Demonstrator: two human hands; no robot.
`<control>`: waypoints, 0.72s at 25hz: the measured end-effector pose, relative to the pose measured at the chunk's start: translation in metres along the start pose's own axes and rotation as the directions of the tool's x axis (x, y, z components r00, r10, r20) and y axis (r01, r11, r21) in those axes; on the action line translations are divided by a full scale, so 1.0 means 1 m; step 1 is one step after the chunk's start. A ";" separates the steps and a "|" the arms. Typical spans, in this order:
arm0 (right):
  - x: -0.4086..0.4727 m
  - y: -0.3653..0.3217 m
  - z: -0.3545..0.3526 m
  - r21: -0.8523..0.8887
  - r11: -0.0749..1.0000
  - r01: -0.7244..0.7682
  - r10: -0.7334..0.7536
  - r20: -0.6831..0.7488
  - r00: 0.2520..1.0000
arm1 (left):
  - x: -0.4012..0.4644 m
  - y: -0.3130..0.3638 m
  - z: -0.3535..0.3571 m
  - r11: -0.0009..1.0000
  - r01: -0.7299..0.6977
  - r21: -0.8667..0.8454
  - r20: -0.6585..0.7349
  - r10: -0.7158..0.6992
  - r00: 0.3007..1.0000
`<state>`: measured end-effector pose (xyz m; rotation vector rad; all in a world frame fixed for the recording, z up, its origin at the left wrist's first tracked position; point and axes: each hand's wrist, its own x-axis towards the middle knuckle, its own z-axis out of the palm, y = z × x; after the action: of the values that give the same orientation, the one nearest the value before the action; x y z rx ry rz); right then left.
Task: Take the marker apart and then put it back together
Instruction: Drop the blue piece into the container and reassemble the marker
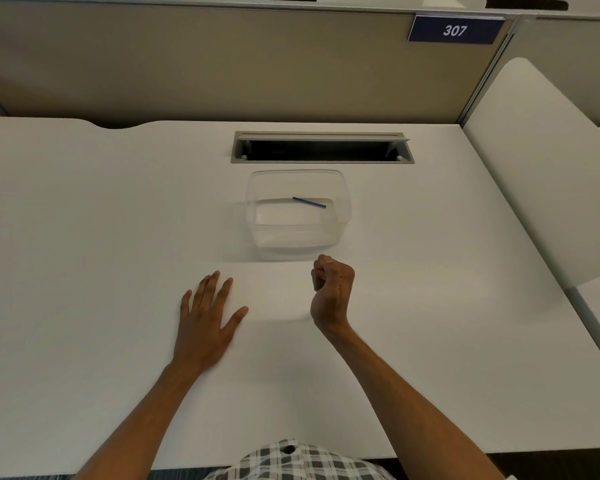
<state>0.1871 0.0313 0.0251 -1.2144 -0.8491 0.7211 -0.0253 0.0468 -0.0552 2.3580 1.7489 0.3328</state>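
- Our left hand (207, 315) grip is spread flat on the white counter (84, 237); our right hand (331, 289) is curled into a fist, contents unclear.
- The thin blue marker (309, 202) sits beyond the right grip in the clear plastic tub (343, 209); a careless reach could shove that light tub.

We saw the left hand (207, 318) lying flat on the white desk (84, 237), fingers spread. The right hand (331, 291), at its three o'clock, was curled into a loose fist. At twelve o'clock from that fist stood a clear container (342, 206) with a thin blue marker (309, 202) inside.
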 end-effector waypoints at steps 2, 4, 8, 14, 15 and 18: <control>0.000 0.000 0.000 -0.006 1.000 -0.003 0.003 -0.004 1.000 | 0.000 0.000 0.000 1.000 -0.004 -0.011 0.001 0.004 1.000; -0.001 0.000 0.000 -0.026 1.000 0.008 -0.008 0.008 1.000 | 0.000 0.001 -0.001 1.000 -0.007 -0.023 -0.006 0.007 1.000; -0.001 0.000 -0.004 0.010 0.999 -0.034 0.033 0.071 0.997 | 0.000 0.000 0.000 1.000 -0.012 -0.021 -0.013 0.011 1.000; -0.002 0.000 -0.019 -0.198 0.973 0.115 -0.101 0.078 0.992 | -0.001 -0.002 0.001 1.000 -0.013 -0.011 -0.027 0.013 1.000; -0.001 -0.001 -0.022 -0.225 0.969 0.102 -0.091 0.059 0.994 | 0.000 -0.002 0.002 1.000 -0.010 -0.009 -0.029 0.010 1.000; 0.001 -0.004 -0.031 -0.237 0.971 0.030 -0.031 0.001 1.000 | 0.000 -0.002 0.001 1.000 -0.010 -0.008 -0.034 0.010 0.999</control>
<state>0.2142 0.0166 0.0250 -1.4114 -0.9706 0.6047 -0.0267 0.0475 -0.0569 2.3700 1.7476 0.3833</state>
